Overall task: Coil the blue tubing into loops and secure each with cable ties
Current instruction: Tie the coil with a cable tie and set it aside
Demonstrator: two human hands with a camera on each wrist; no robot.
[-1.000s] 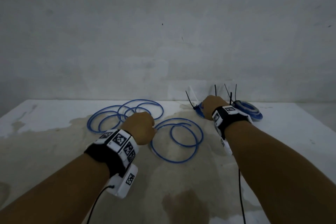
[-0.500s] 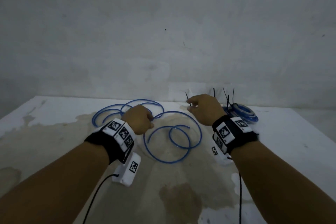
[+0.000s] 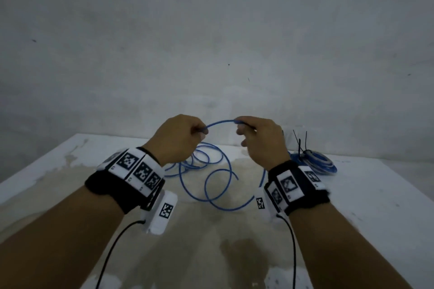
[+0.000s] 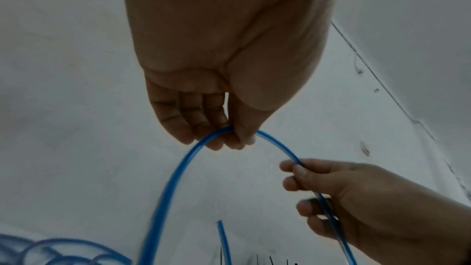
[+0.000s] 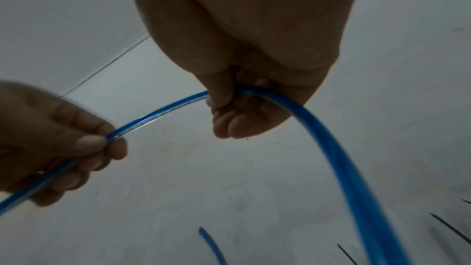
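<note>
Above the table (image 3: 366,195), at about twelve o'clock from the person's wrists, a short arc of the blue tubing (image 3: 220,122) is held up in the air between both hands, while the rest of it trails down in loose loops on the stained surface below. To do this step well, it seems best to let each new turn follow the tube's own curl, matching it to the size of the turn before, and to feed length hand to hand without twisting, so the loops stack flat enough for a tie to close round them. The left hand (image 3: 178,138) has its fingers curled narrow, pinching the tube between thumb and fingertips (image 4: 229,140), with the tube dropping away toward seven o'clock in the left wrist view. The right hand (image 3: 260,141) is likewise closed on the tube, thumb pressed over it against the curled fingers (image 5: 237,126); from there the tube runs down toward five o'clock. A finished coil (image 3: 317,164) with black cable ties (image 3: 300,143) standing up from it lies on the table at about three o'clock, just beyond the right wrist.
</note>
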